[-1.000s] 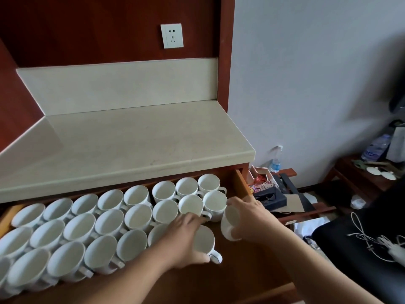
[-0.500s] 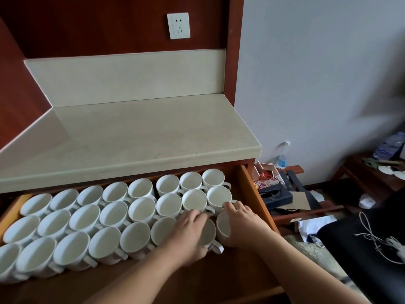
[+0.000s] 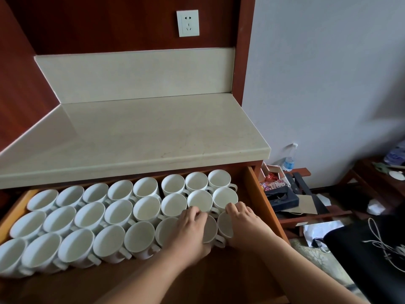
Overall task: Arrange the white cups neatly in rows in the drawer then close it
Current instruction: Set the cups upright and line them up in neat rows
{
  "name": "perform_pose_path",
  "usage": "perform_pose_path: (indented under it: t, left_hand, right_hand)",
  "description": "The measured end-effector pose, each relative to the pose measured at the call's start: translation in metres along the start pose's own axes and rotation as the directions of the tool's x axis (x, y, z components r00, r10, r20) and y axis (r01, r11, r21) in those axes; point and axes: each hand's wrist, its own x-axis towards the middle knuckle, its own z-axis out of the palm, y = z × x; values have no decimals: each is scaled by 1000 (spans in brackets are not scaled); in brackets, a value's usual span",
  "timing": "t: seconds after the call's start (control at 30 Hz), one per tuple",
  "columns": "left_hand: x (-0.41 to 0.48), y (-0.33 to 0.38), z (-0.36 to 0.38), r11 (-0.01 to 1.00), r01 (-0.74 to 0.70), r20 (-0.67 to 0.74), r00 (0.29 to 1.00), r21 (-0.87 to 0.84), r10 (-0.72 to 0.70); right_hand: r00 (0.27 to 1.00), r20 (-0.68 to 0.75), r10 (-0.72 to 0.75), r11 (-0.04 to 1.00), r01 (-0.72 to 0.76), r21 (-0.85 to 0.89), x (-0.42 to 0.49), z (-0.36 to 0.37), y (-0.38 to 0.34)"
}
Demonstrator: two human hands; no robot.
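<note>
- Since a second ago the right hand [image 3: 245, 222] has brought its cup down from beside the drawer's right end into the front row; the left hand [image 3: 188, 231] has stayed on the neighbouring cup.
- White glazed ceramic cups [image 3: 146, 208], smooth, glossy and round-mouthed, each with a small loop handle, stand upright with mouths up inside the orange-brown wooden drawer [image 3: 260, 198]; it is pulled open beneath the matte cream stone countertop [image 3: 153, 137].
- Twenty-four cups in all; three rows of eight, the rows running left to right along the drawer's long axis, neighbours touching or nearly so.
- Handles, where visible, point toward the near right.
- Left hand: fingers curled over the far rim of the seventh front-row cup [image 3: 210, 229], palm covering much of its mouth; it holds that cup.
- Right hand: fingers curled over the far rim of the end cup [image 3: 225, 224], gripping it; I cannot tell whether its base sits flat.
- One white plastic wall socket [image 3: 188, 23], square, sits on the dark red-brown wood panel above.
</note>
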Motion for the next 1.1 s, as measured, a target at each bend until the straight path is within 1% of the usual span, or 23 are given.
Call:
perform_pose_path:
  t: [0.13, 0.2, 0.27, 0.3, 0.37, 0.43, 0.5, 0.67, 0.73, 0.93, 1.1]
  left_hand:
    - [2, -3, 6, 1000, 17, -64, 998, 10, -16]
    - [3, -2, 6, 999, 36, -50, 998, 21, -35]
    - [2, -2, 5, 999, 38, -56, 998, 6, -37]
    - [1, -2, 3, 1000, 24, -58, 998, 4, -24]
    - [-1, -3, -8, 1000, -5, -14, 1000, 3, 5]
    - [-5, -9, -24, 1000, -9, 55, 998, -25, 10]
    - [-9, -20, -37, 999, -40, 62, 997, -18, 41]
    - [-22, -44, -41, 995, -95, 95, 991, -16, 96]
    - [-24, -45, -41, 996, -90, 109, 990, -1, 90]
    - [-25, -44, -39, 996, -72, 123, 989, -52, 78]
    - [-26, -43, -37, 996, -70, 93, 993, -46, 74]
  right_hand:
    - [999, -27, -30, 1000, 30, 1, 1, 1, 3]
    - [998, -37, -42, 999, 43, 14, 0, 1, 5]
    - [999, -43, -29, 997, 32, 65, -2, -1, 8]
    - [999, -33, -3, 994, 7, 111, -5, -4, 11]
    - [998, 2, 69, 978, -69, 196, -8, -10, 19]
    - [989, 61, 137, 965, -147, 216, -9, -15, 26]
    - [982, 97, 160, 960, -178, 218, -8, -15, 28]
    - [982, 114, 153, 946, -179, 271, -4, -10, 22]
    - [981, 124, 151, 945, -180, 272, -4, -11, 22]
    - [982, 119, 144, 940, -174, 295, -2, -12, 21]
    - [987, 98, 127, 938, -152, 311, -3, -10, 20]
